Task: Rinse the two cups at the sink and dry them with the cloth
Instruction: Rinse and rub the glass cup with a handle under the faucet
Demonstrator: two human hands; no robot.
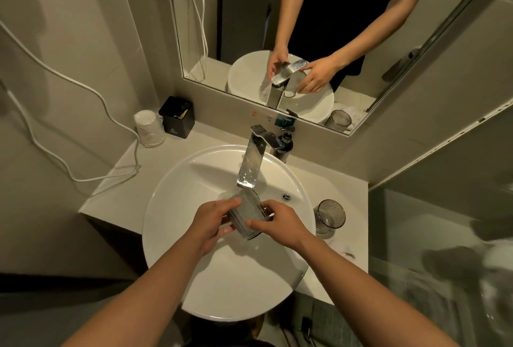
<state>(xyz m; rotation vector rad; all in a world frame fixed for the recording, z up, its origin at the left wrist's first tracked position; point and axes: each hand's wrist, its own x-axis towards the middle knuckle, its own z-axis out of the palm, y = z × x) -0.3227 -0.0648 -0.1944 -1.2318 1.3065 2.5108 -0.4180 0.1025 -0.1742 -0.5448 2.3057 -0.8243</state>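
A clear ribbed cup (247, 214) lies tilted over the white round sink (177, 191), just under the spout of the chrome tap (251, 165). My left hand (213, 220) grips its left side and my right hand (277, 223) grips its right side. A second ribbed cup (329, 216) stands upright on the counter right of the sink. A white cloth (342, 245) lies on the counter just in front of that cup.
A black box (177, 117) and a wrapped stack of paper cups (148, 128) stand at the counter's back left. A dark soap bottle (286, 144) stands behind the tap. White cables (83, 135) trail over the left counter. A mirror (305, 27) hangs above.
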